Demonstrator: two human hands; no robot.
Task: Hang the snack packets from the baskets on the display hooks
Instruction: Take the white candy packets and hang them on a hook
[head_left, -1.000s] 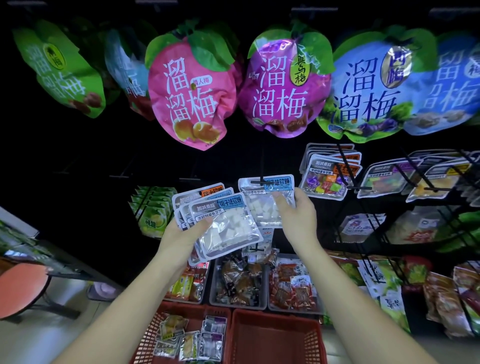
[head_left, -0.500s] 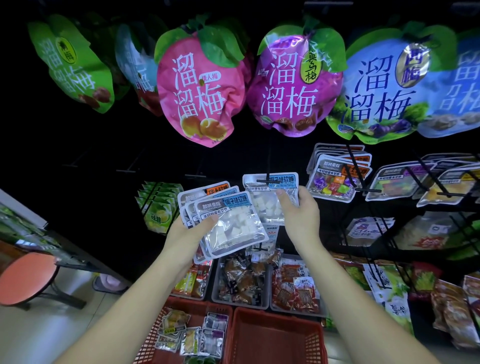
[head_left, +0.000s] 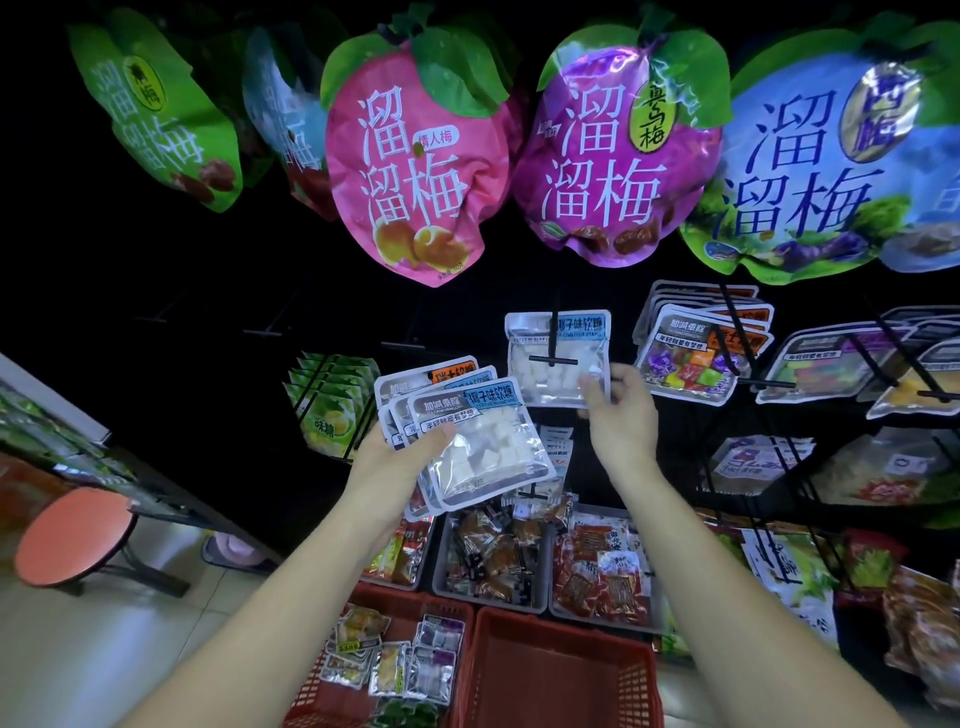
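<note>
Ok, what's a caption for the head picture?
Right hand pinches a candy packet hung on its hook; left hand grips spare packets.

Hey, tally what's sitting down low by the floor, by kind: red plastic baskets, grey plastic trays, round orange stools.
Red plastic baskets: 2
Grey plastic trays: 3
Round orange stool: 1
Total: 6

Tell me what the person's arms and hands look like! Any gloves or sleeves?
No gloves and no sleeves in view. The left hand and right hand are bare, with no rings showing. The left forearm and right forearm are bare too, with no watch, bracelet or markings that can be seen.
</note>
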